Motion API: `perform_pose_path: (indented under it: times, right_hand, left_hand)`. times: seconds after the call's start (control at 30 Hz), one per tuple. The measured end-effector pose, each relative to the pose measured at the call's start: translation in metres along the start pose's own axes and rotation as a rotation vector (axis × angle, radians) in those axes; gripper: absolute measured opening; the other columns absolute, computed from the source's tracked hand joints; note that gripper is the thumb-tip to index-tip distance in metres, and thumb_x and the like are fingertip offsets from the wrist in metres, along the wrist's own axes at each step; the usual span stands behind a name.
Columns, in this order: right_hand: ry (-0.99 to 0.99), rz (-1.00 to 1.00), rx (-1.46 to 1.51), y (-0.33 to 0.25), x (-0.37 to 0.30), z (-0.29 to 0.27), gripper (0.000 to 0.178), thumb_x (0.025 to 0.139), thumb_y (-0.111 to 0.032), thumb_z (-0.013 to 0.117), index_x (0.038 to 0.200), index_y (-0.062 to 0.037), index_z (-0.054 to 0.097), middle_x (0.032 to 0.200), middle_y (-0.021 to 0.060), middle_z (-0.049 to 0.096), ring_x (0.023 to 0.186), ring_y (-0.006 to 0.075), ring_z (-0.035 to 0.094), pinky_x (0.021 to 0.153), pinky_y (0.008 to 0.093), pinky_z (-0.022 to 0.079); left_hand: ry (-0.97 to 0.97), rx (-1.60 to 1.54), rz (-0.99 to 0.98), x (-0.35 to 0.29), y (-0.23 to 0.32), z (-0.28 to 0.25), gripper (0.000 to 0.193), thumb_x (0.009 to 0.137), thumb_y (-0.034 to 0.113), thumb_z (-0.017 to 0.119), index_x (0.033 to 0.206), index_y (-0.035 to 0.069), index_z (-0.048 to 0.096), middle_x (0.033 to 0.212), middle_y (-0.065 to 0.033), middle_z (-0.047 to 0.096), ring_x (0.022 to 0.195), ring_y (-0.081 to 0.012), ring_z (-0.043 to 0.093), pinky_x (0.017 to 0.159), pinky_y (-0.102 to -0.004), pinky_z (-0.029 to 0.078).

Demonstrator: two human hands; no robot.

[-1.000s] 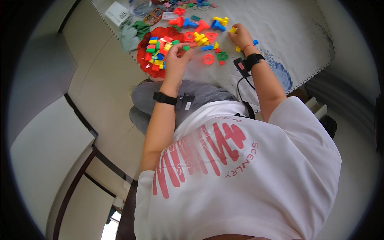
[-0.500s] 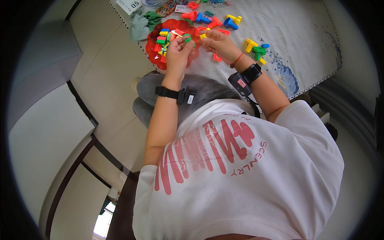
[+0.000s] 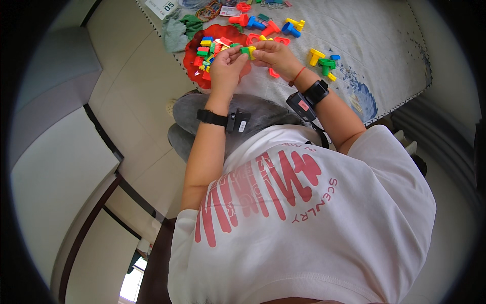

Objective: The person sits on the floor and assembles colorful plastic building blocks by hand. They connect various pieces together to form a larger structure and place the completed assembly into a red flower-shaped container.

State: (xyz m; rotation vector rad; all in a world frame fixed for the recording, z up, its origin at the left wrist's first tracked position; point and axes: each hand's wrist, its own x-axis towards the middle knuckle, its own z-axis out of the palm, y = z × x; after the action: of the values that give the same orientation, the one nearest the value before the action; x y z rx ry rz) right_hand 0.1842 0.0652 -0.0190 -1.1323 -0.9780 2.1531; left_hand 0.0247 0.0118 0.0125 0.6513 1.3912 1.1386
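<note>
My left hand (image 3: 227,65) is closed in a pinch on a small green building block (image 3: 245,50), beside the rim of a red scalloped bowl (image 3: 191,72). Against it sits a yellow building block (image 3: 252,49), pinched by my right hand (image 3: 277,58). The two blocks touch; whether they are locked together I cannot tell. Inside the bowl lies a heap of small blocks (image 3: 203,50) in red, green, yellow and blue, partly hidden by my left hand.
Behind my hands lie large plastic bolts, among them a blue one (image 3: 290,29) and a red one (image 3: 271,29). To the right are a yellow bolt (image 3: 317,55) and a green bolt (image 3: 326,66). A green cloth (image 3: 193,25) and rubber bands (image 3: 210,11) lie at the far left.
My hands have come together, so the green and yellow blocks, apart before, now meet between my fingertips.
</note>
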Motion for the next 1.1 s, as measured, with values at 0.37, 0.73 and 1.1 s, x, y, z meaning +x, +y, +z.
perform_pose_path:
  times: [0.37, 0.73, 1.1]
  right_hand:
    - [0.028, -0.008, -0.027, -0.004, 0.000, -0.007, 0.025, 0.086, -0.015, 0.065, 0.106, -0.0002, 0.061, 0.095, 0.0077, 0.064, 0.085, 0.0150, 0.065, 0.077, 0.0269, 0.055]
    - [0.027, 0.023, -0.191, -0.013, -0.006, 0.003, 0.023, 0.085, -0.015, 0.067, 0.098, 0.0028, 0.060, 0.090, 0.0083, 0.064, 0.081, 0.0155, 0.066, 0.072, 0.0257, 0.057]
    - [0.313, -0.267, -0.685, 0.006, -0.005, -0.031, 0.038, 0.084, -0.025, 0.067, 0.112, -0.0004, 0.060, 0.105, 0.0136, 0.063, 0.096, 0.0229, 0.062, 0.080, 0.0336, 0.051]
  left_hand:
    - [-0.055, 0.099, -0.031, 0.001, 0.008, 0.001, 0.033, 0.085, 0.006, 0.065, 0.116, -0.004, 0.058, 0.099, -0.0079, 0.065, 0.086, -0.0097, 0.062, 0.076, -0.0202, 0.050]
    - [-0.093, 0.115, -0.045, 0.001, 0.005, -0.008, 0.033, 0.083, 0.008, 0.066, 0.112, -0.006, 0.059, 0.090, -0.0080, 0.066, 0.073, -0.0100, 0.063, 0.063, -0.0201, 0.050]
    - [0.059, 0.238, 0.102, 0.030, -0.040, -0.033, 0.034, 0.083, 0.003, 0.060, 0.115, -0.003, 0.052, 0.104, -0.0098, 0.060, 0.090, -0.0144, 0.059, 0.078, -0.0252, 0.049]
